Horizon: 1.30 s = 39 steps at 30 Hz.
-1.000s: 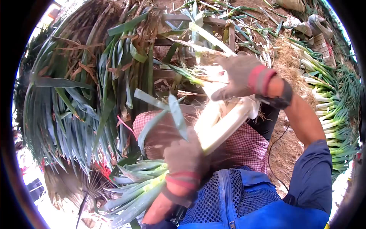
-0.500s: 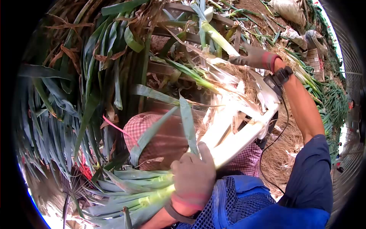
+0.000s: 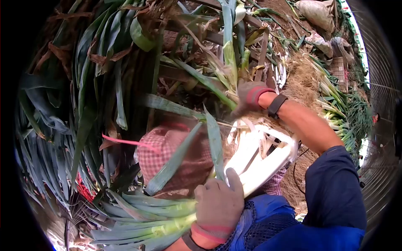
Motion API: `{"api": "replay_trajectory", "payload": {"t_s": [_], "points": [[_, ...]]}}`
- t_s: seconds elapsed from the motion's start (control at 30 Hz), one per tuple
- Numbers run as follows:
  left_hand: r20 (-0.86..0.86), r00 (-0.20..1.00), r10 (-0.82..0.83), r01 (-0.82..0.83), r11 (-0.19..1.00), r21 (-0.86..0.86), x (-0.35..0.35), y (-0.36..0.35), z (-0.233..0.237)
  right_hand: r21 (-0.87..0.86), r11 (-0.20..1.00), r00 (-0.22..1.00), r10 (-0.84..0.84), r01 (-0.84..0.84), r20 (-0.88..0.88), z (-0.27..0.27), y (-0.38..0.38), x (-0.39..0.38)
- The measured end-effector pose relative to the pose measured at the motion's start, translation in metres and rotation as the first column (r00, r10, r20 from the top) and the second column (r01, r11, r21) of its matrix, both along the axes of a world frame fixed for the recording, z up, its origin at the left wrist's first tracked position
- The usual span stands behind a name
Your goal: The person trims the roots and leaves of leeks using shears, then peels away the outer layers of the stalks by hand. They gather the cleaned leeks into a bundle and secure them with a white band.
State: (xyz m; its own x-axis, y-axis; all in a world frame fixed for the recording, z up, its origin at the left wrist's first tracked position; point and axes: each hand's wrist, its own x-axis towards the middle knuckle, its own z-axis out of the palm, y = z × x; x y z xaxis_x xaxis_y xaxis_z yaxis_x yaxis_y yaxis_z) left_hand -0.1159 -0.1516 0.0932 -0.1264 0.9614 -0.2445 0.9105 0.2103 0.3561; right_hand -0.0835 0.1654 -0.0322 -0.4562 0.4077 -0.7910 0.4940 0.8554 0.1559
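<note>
In a brown glove, my left hand (image 3: pixel 220 201) is closed around a bundle of leeks (image 3: pixel 180 217), low in the middle. Its green leaves fan out to the left, and its white stalks (image 3: pixel 268 167) point up to the right. My right hand (image 3: pixel 250 97), also gloved, is above the white stalks with its fingers wrapped round the lower part of more leeks (image 3: pixel 229 67), whose green tops point up. Those fingertips are partly hidden by roots and dry leaves.
Leek leaves (image 3: pixel 90 92) hang in a thick mass at the left. A checkered cloth cover (image 3: pixel 173 159) lies below the wooden slats (image 3: pixel 260 54). Root piles (image 3: pixel 301 79), leek bundles (image 3: pixel 335 108) and a sack (image 3: pixel 318 14) stand at the right.
My right hand has moved down and left, from open-fingered near a pale stalk to closed on leeks, which now stand more upright. My left hand keeps its hold, slightly lower and further right.
</note>
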Motion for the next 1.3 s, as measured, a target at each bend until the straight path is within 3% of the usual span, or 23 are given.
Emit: {"api": "replay_trajectory", "payload": {"t_s": [0.17,0.47,0.5,0.53,0.6,0.73,0.87,0.93,1.07,1.1,1.13,1.2,1.3], "points": [[0.019,1.0,-0.007,0.006,0.999,0.036,0.001,-0.003,-0.004,0.185,0.98,0.997,-0.073,0.069,0.011,-0.021,-0.008,-0.004],[0.054,0.998,0.009,-0.011,0.999,0.031,-0.005,-0.011,-0.004,0.056,0.991,0.99,-0.118,0.123,-0.075,-0.013,0.022,-0.004],[0.054,0.999,0.009,-0.01,1.0,0.027,-0.007,-0.011,-0.003,0.093,0.98,0.972,-0.16,0.178,-0.17,-0.009,0.035,-0.003],[0.051,0.999,0.008,-0.01,0.999,0.033,-0.011,-0.011,0.001,0.09,0.969,0.966,-0.216,0.23,-0.142,-0.001,0.053,-0.003],[0.057,0.998,-0.002,-0.001,0.998,0.055,-0.016,-0.008,0.005,0.222,0.967,0.974,-0.077,0.125,-0.213,0.012,0.067,-0.001],[0.053,0.999,0.002,-0.004,0.999,0.046,-0.024,0.001,0.008,0.178,0.964,0.953,-0.144,0.196,-0.266,0.024,0.085,-0.013],[0.037,0.999,0.036,-0.039,0.996,0.074,-0.021,0.003,0.0,0.308,0.927,0.896,-0.064,0.216,-0.439,0.01,0.124,-0.017],[0.008,0.997,0.073,-0.073,0.996,0.049,-0.023,0.004,0.008,0.264,0.903,0.856,-0.182,0.34,-0.484,0.027,0.127,-0.028],[-0.014,0.994,0.11,-0.11,0.993,0.049,-0.028,0.009,0.017,0.346,0.828,0.819,-0.214,0.441,-0.532,0.031,0.16,-0.036],[-0.023,0.993,0.117,-0.116,0.992,0.049,-0.026,0.001,0.016,0.557,0.739,0.855,-0.05,0.38,-0.516,0.03,0.199,-0.027],[0.011,0.997,0.081,-0.081,0.996,0.024,-0.023,-0.01,0.014,0.698,0.714,0.577,0.548,0.055,-0.606,0.02,0.325,0.039],[0.066,0.996,0.059,-0.057,0.997,-0.043,-0.023,-0.011,0.009,0.718,0.631,0.751,0.313,0.294,-0.582,0.161,0.405,0.032],[0.079,0.996,0.031,-0.03,1.0,-0.005,-0.031,0.007,0.009,0.693,0.547,0.705,0.24,0.47,-0.667,0.276,0.42,-0.018]]}}
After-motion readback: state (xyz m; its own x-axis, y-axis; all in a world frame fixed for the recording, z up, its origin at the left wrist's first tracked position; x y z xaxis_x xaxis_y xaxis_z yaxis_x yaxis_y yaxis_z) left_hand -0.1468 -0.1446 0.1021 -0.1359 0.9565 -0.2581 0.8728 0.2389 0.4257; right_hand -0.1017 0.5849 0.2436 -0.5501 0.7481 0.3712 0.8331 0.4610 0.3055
